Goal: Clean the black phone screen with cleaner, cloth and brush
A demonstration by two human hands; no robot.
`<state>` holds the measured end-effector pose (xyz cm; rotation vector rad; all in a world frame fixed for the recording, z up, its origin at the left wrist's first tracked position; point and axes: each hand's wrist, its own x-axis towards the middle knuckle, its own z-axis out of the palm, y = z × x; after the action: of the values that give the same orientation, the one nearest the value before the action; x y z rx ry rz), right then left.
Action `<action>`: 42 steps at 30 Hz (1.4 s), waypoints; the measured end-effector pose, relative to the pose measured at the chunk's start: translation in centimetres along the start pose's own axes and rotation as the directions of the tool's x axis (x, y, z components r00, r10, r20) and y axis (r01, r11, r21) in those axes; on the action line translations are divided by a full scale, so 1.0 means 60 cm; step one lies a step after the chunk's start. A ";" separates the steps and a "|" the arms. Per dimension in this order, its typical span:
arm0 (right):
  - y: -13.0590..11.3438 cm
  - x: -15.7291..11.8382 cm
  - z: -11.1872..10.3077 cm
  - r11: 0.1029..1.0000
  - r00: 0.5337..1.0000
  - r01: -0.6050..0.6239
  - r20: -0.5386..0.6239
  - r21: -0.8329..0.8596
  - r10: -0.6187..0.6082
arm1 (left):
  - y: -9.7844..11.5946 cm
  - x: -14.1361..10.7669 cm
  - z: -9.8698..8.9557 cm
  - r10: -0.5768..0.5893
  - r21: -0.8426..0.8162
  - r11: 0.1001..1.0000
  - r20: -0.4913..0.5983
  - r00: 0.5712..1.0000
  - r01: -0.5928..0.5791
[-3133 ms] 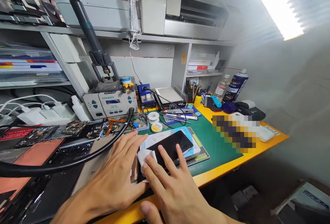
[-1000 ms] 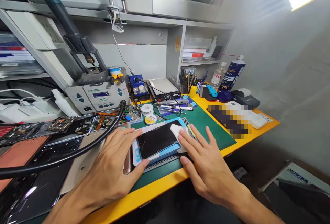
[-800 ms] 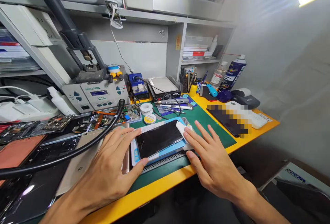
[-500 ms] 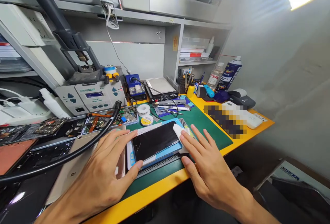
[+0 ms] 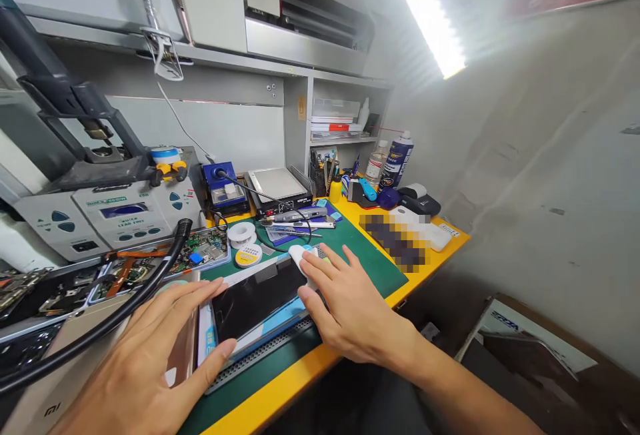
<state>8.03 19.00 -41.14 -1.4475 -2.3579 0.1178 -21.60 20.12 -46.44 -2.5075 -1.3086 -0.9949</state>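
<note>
A smartphone point(image 5: 263, 298) with a dark, glossy screen lies face up on a blue-and-white box point(image 5: 290, 315). My left hand point(image 5: 155, 355) braces its left end, with the thumb at the near corner and the fingertips at the far corner. Under the fingers of my right hand point(image 5: 345, 301) is a folded white cloth point(image 5: 299, 255), pressed against the right end of the screen. The thumb rests at the phone's right near side. Beneath the box, a perforated grey plate point(image 5: 265, 353) shows along its near edge.
A green mat point(image 5: 380, 281) covers part of the yellow bench point(image 5: 280, 395). A black hose point(image 5: 150, 295) arches over phone parts at left. Solder spools point(image 5: 242, 235), pens and a hot plate point(image 5: 277, 185) stand behind. Bottles and a spray can point(image 5: 397, 161) are at back right.
The camera view has turned right, so the bench appears shifted left. My right hand and the white cloth have slid a little over the screen toward its far edge. My left hand stays at the phone's left end.
</note>
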 end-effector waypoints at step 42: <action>-0.001 -0.021 -0.015 0.976 0.990 0.073 0.137 -0.204 -0.045 | 0.016 0.007 -0.014 -0.075 -0.071 0.994 0.058 0.996 0.079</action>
<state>8.78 17.73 -40.63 -1.5029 -2.5840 -0.0538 -21.09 19.45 -45.37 -2.5734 -1.4196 -1.0140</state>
